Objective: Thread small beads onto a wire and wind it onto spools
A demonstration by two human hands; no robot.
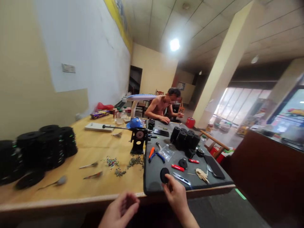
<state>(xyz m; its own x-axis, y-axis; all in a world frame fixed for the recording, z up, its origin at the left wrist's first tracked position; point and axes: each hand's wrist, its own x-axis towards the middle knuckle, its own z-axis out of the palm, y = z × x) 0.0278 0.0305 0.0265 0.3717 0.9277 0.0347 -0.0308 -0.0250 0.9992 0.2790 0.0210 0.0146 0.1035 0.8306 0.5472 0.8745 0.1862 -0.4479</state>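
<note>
Black disc (164, 175) stands pinched between the right hand (176, 198)'s fingertips over the gray mat (152, 181); the left hand (120, 210), half-curled, holds nothing visible beside the wooden table edge (71, 200).

We count two hands (120, 209) at bottom center, one black disc (164, 175) just above them, one pair of pliers (155, 155) left of it, two small red tools (177, 167) right of it, and one person (161, 107) at the table's (104, 152) far end.

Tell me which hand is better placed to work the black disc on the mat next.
Right, most likely: the right hand already touches the lower edge of the black disc, above the grey mat. The left hand is apart from it, back past the table edge.
</note>
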